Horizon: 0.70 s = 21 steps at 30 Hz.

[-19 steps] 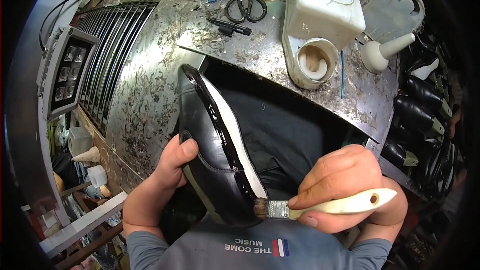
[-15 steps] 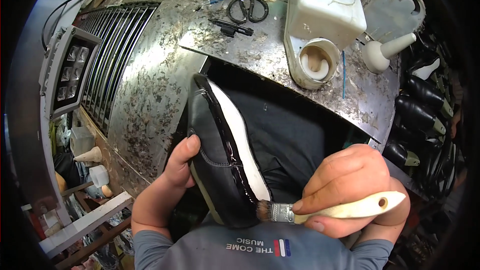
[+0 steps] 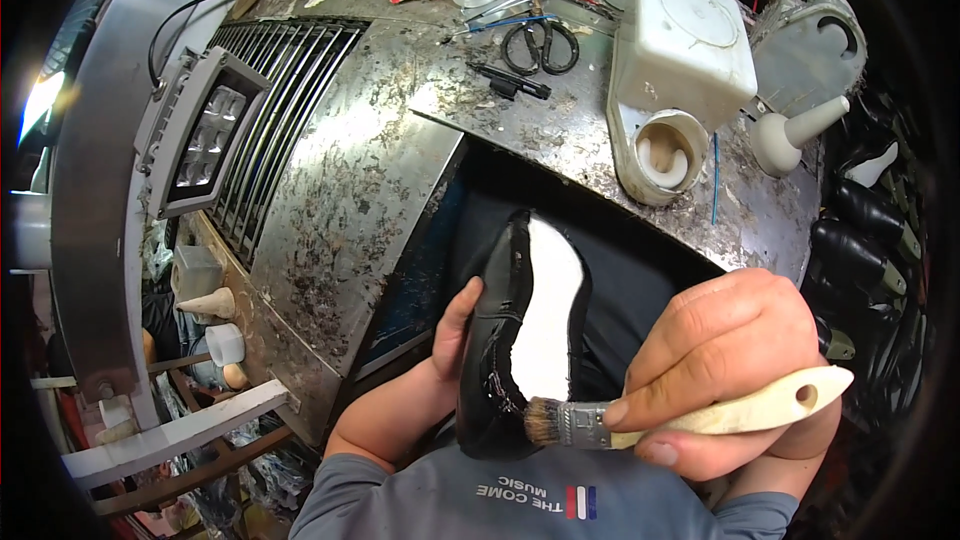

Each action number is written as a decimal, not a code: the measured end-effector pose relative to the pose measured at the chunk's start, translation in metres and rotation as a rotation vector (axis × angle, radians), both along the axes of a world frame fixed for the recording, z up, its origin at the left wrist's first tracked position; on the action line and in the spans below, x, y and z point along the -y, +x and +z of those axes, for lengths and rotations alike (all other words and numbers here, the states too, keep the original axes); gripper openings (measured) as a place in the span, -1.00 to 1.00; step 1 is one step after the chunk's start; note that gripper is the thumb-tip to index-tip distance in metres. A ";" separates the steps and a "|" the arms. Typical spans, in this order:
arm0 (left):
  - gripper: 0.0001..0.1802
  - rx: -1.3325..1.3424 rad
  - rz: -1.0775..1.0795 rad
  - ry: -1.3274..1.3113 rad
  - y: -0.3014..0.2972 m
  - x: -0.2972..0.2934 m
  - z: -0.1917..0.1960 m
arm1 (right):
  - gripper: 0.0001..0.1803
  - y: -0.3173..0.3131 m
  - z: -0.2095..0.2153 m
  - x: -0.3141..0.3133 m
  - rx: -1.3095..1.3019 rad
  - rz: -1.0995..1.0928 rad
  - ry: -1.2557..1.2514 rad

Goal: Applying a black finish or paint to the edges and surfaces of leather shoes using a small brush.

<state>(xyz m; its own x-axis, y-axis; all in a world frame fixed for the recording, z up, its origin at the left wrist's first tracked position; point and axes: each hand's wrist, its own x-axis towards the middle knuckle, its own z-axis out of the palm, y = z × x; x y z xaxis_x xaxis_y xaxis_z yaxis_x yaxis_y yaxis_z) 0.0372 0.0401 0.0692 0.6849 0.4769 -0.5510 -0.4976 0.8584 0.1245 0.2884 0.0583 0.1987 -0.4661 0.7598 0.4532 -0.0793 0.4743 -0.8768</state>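
My left hand (image 3: pixel 456 332) grips a black leather shoe (image 3: pixel 484 380) from its left side, the thumb showing and the other fingers hidden beneath it. The shoe is turned so its white underside (image 3: pixel 550 305) faces up and right. Along the edge between black upper and white bottom runs a wet, glossy strip. Closed around a flat paintbrush (image 3: pixel 745 408) with a pale handle is my right hand (image 3: pixel 722 350). The brown bristles touch the shoe's edge at its near end.
Ahead, a stained metal bench (image 3: pixel 385 155) carries black scissors (image 3: pixel 540 45), a white container with a round cup (image 3: pixel 690 40) and a white nozzle piece (image 3: pixel 790 143). A lamp (image 3: pixel 210 135) stands left by a metal grille (image 3: pixel 290 90). Several black shoes (image 3: pixel 850 250) are stacked at right.
The shoe has been tilted, so more of its white underside shows. My left thumb has shifted with it. The brush still touches the near end, and the whole view has moved slightly.
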 end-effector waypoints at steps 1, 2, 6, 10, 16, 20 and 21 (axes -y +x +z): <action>-0.12 -0.003 0.003 0.005 0.003 -0.001 0.007 | -0.81 -0.001 0.002 -0.002 -0.003 0.003 0.005; -0.11 0.019 -0.035 -0.018 0.005 -0.001 0.012 | -0.82 -0.001 0.004 -0.003 0.011 0.002 -0.017; -0.12 0.132 -0.045 -0.117 0.014 -0.001 0.029 | -0.82 -0.008 0.005 -0.009 -0.019 0.000 -0.045; -0.27 0.090 -0.045 -0.167 0.022 -0.007 0.054 | -0.83 -0.007 0.001 -0.016 -0.017 0.048 -0.055; -0.39 -0.045 -0.237 0.132 0.013 -0.006 0.057 | -0.82 -0.009 0.001 -0.027 0.015 0.172 -0.082; -0.47 -0.130 -0.372 0.317 0.007 -0.005 0.053 | -0.83 -0.016 -0.012 -0.033 -0.045 0.219 -0.095; -0.49 -0.151 -0.406 0.361 0.006 -0.004 0.053 | -0.83 -0.018 -0.015 -0.035 -0.050 0.216 -0.101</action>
